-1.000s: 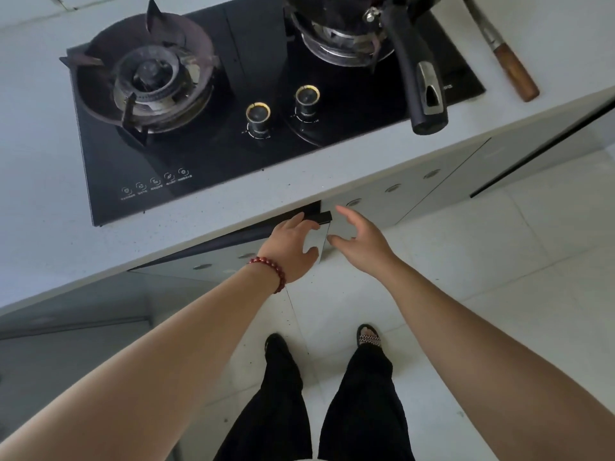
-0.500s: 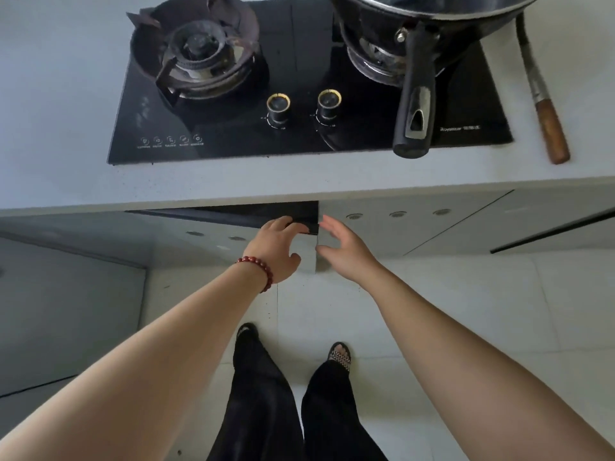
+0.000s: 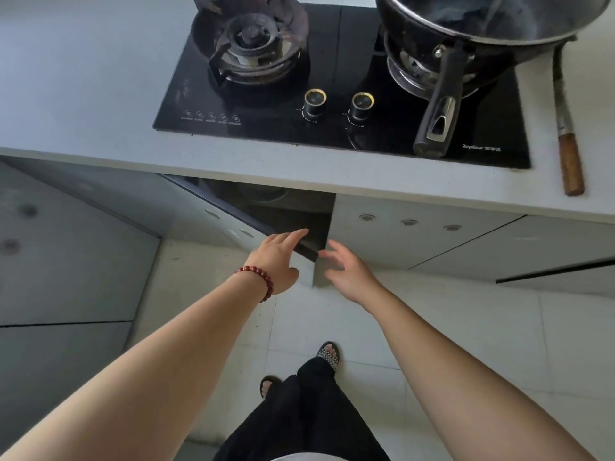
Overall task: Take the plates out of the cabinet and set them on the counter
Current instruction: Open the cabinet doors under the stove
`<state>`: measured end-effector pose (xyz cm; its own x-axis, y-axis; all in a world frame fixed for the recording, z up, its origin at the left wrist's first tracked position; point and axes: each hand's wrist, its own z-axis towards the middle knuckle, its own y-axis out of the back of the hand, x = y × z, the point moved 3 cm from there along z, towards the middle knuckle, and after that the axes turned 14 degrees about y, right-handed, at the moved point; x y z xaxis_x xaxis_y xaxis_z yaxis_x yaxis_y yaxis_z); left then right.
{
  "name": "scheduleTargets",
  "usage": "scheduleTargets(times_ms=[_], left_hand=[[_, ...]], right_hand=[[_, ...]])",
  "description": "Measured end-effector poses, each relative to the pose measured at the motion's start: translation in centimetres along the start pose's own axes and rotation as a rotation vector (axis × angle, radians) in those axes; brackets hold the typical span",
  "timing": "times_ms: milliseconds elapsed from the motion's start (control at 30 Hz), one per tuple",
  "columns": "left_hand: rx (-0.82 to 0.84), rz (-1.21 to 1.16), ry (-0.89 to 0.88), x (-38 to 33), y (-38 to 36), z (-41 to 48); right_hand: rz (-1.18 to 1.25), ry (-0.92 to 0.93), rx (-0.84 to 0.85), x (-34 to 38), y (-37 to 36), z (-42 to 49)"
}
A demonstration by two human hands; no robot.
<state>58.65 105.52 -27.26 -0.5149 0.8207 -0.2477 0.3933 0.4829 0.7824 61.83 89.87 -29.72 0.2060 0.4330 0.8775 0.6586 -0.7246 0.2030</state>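
Observation:
The cabinet's left door (image 3: 221,222) under the hob stands partly swung out toward me. My left hand (image 3: 278,257), with a red bead bracelet on the wrist, grips the door's top corner, fingers over the dark upper edge and thumb on the front face. My right hand (image 3: 346,271) hovers just right of the door's free edge, fingers spread and holding nothing. The cabinet opening (image 3: 293,211) is dark; a dim round shape shows inside, and I cannot make out any plates. The grey counter (image 3: 83,94) runs above.
A black gas hob (image 3: 332,78) is set into the counter. A wok (image 3: 482,24) sits on its right burner, its handle (image 3: 439,108) pointing toward me. A wooden-handled utensil (image 3: 569,161) lies at the right. The right cabinet door (image 3: 399,241) is closed. My feet (image 3: 327,356) stand on pale floor tiles.
The left door has swung further out, widening the dark gap. Both hands have come back with it, and my view has shifted left and lower.

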Motion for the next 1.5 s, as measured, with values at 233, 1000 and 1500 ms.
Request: scheduleTargets(times_ms=[233,1000,1500], left_hand=[[-0.03,-0.035,0.0,2.1,-1.2,-1.9],[-0.066,-0.027,0.036,11.2,-2.6,-8.6],[-0.073,-0.028,0.145,17.3,-2.1,-12.0]], right_hand=[[-0.03,-0.021,0.007,0.0,-2.5,-2.1],[-0.18,-0.055,0.239,1.2,-11.8,-4.6],[-0.14,-0.012,0.346,3.3,-18.4,-4.1]])
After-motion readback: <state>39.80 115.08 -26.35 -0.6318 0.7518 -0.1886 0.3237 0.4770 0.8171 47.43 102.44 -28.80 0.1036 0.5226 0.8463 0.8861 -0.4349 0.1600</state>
